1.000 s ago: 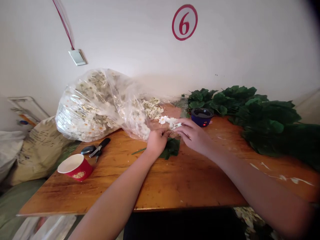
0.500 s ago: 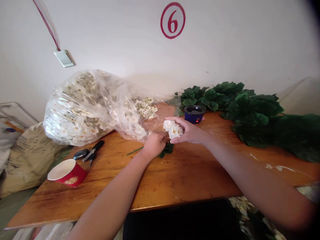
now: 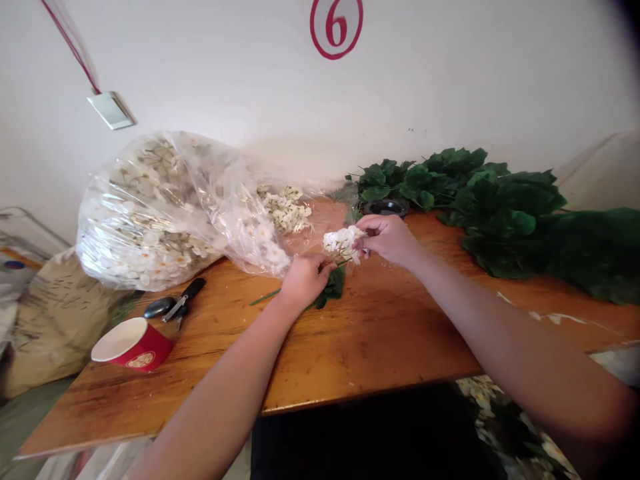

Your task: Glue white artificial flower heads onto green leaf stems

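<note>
My left hand (image 3: 306, 280) is closed on a thin green stem, low over the middle of the table. Green leaves (image 3: 334, 287) hang just below and beside it, and the stem's end (image 3: 265, 297) sticks out to the left of the wrist. A cluster of white artificial flowers (image 3: 341, 244) sits between my two hands. My right hand (image 3: 387, 239) pinches that cluster from the right side; its fingertips are partly hidden among the petals. Behind the right hand stands a dark pot (image 3: 387, 207), partly covered by it.
A clear plastic bag (image 3: 150, 213) full of white flowers lies at the back left. Green foliage (image 3: 505, 210) is heaped along the back right. A red paper cup (image 3: 145, 347), keys with a fob (image 3: 173, 305) and a white strip (image 3: 555, 318) rest on the wooden table (image 3: 360, 360).
My right hand has turned and closed from a loose cupping to a pinch at the flower cluster, which has tipped over. The view has shifted slightly, so the wall sign sits higher.
</note>
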Demonstrator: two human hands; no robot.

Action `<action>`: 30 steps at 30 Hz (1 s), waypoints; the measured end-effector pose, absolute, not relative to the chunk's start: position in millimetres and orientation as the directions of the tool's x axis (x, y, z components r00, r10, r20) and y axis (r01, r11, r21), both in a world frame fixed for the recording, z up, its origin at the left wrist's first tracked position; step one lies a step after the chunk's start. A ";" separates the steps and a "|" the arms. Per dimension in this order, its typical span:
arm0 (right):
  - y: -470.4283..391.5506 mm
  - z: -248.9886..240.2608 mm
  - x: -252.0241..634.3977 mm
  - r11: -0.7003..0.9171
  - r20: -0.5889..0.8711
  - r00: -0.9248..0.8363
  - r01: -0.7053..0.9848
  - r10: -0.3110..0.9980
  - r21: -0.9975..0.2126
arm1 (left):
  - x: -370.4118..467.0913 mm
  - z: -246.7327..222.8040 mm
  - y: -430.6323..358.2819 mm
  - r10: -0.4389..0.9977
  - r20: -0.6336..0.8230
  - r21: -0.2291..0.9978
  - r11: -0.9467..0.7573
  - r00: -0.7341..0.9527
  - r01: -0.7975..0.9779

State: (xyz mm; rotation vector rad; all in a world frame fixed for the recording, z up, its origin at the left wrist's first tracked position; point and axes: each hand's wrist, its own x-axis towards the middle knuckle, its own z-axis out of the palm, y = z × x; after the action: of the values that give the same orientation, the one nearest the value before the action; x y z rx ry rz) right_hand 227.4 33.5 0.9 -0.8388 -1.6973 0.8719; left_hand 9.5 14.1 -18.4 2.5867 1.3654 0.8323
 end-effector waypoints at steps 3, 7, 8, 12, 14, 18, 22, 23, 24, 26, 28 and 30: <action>36.0 2.7 233.7 0.482 0.466 -0.135 0.126 0.874 -0.867 | 13.8 -19.7 13.0 0.789 0.379 0.201 -0.581 0.484 0.789; 40.0 1.6 237.3 0.426 0.423 -0.057 0.164 0.904 -0.890 | 21.6 -21.8 11.8 0.813 0.266 0.047 -0.547 0.518 0.836; 40.1 1.4 236.7 0.420 0.417 -0.056 0.173 0.907 -0.891 | 23.3 -22.6 11.8 0.824 0.250 0.026 -0.531 0.509 0.847; 37.2 3.3 231.5 0.407 0.400 -0.075 0.194 0.914 -0.893 | 27.4 -25.9 12.2 0.842 0.225 -0.020 -0.500 0.491 0.866; 35.7 4.6 230.1 0.388 0.382 -0.071 0.195 0.921 -0.901 | 28.1 -26.7 11.9 0.841 0.229 -0.023 -0.498 0.490 0.867; 35.9 5.3 232.9 0.350 0.351 -0.027 0.172 0.936 -0.921 | 27.0 -25.9 9.8 0.832 0.242 -0.002 -0.514 0.499 0.858; 38.6 4.8 237.8 0.325 0.331 0.022 0.137 0.943 -0.936 | 24.3 -22.7 6.9 0.819 0.253 0.000 -0.533 0.516 0.846; 39.3 4.7 238.4 0.324 0.330 0.031 0.131 0.943 -0.937 | 23.5 -21.5 6.2 0.813 0.259 -0.002 -0.540 0.522 0.842; 39.8 4.7 238.7 0.324 0.331 0.039 0.126 0.943 -0.938 | 22.6 -20.0 5.4 0.805 0.268 -0.001 -0.549 0.529 0.836; 40.2 5.4 239.2 0.327 0.336 0.057 0.120 0.940 -0.937 | 20.7 -16.4 4.1 0.785 0.298 0.019 -0.574 0.543 0.819; 39.1 7.9 241.5 0.342 0.354 0.074 0.137 0.932 -0.929 | 18.6 -12.6 3.7 0.756 0.351 0.082 -0.612 0.552 0.786; 36.7 12.8 247.5 0.382 0.411 0.110 0.212 0.905 -0.899 | 16.4 -9.9 4.3 0.732 0.410 0.184 -0.651 0.545 0.736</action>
State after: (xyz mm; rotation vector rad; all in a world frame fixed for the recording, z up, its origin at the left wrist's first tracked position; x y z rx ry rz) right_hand 247.5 36.7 12.8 -1.0953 -1.3941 0.6987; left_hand 16.4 4.3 -9.9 2.7694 1.3158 0.7282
